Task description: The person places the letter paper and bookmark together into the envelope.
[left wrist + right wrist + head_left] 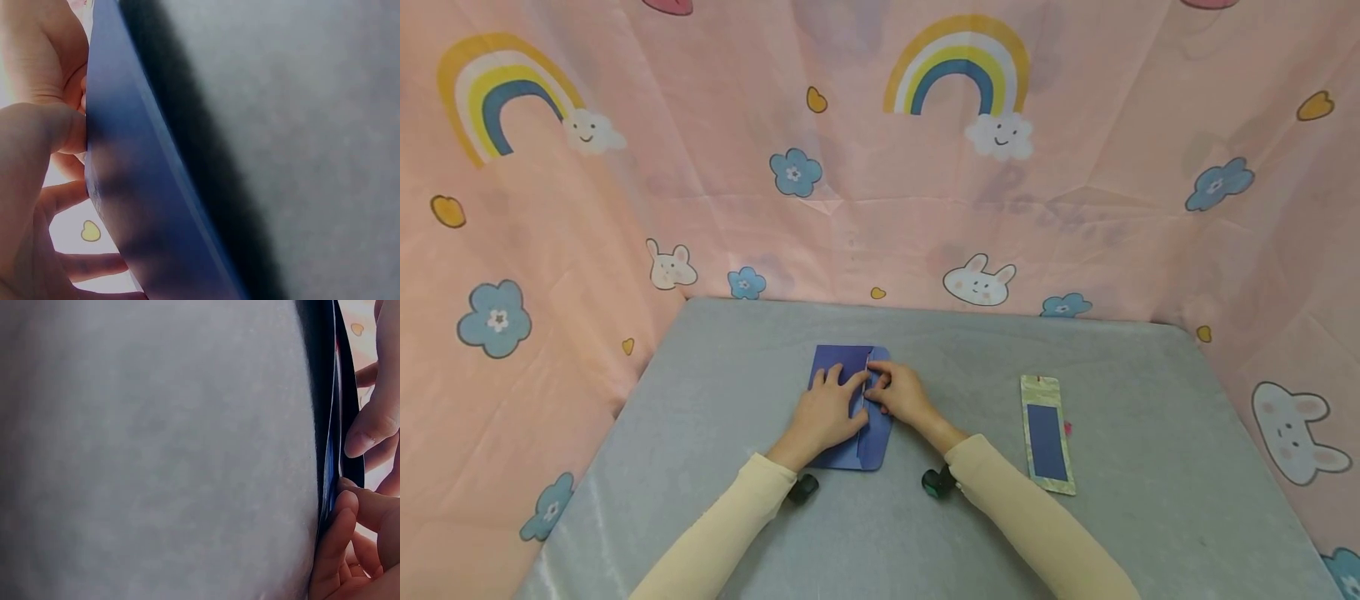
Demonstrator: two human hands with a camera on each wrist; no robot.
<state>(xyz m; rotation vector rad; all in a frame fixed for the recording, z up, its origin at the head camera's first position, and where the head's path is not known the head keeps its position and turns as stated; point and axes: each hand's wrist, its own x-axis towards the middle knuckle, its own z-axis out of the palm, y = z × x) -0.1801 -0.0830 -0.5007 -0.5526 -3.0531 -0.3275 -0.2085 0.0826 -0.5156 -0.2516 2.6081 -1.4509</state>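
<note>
Grey table (850,542): on it, blue envelope (850,358). Left hand (826,414) spread across it, apparently steadying; right hand (904,393) narrowed, pinching envelope by flap (874,450), layer unclear, apparently for control. Packet (1047,442) apart, rightward, probably for working room. Patterned cloth (865,233) beyond.

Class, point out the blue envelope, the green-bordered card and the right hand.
Blue envelope (874,433): head view, on its right-hand flap.
Green-bordered card (1047,442): head view, on its dark blue panel.
Right hand (907,397): head view, on its back.
</note>
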